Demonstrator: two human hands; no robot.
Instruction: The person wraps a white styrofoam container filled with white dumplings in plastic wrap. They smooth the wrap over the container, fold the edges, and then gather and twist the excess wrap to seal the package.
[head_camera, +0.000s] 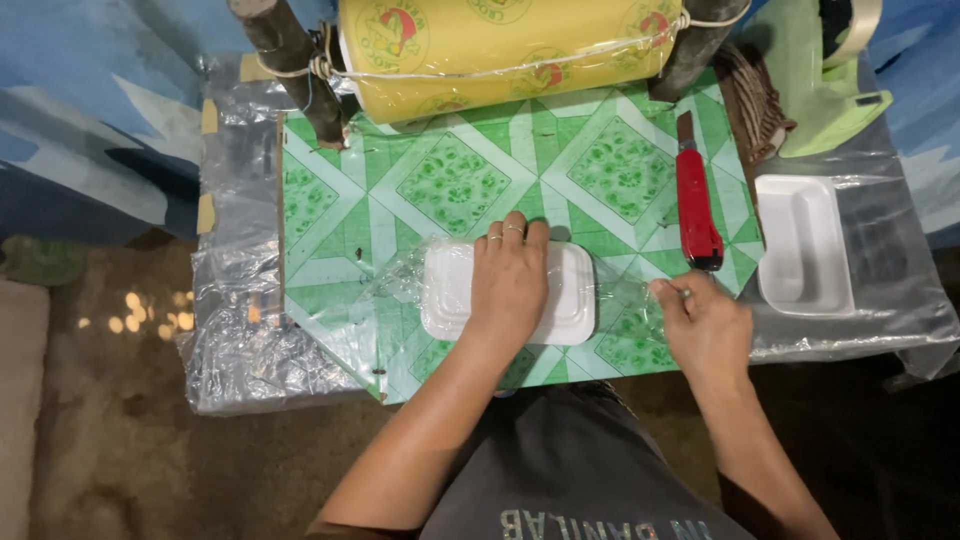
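Left hand (510, 285) lies flat, fingers spread, pressing on the white rectangular foam tray (575, 300), upside down at the middle of the table with the green patterned cover (450, 185). Right hand (705, 325), fingers pinched narrow, grips the clear plastic film (625, 305) just right of the tray. Red utility knife (696, 205) lies near, above the right hand. An empty white foam tray (805, 245) sits open side up at far right. Big yellow film roll (500, 45) lies at the table's far edge.
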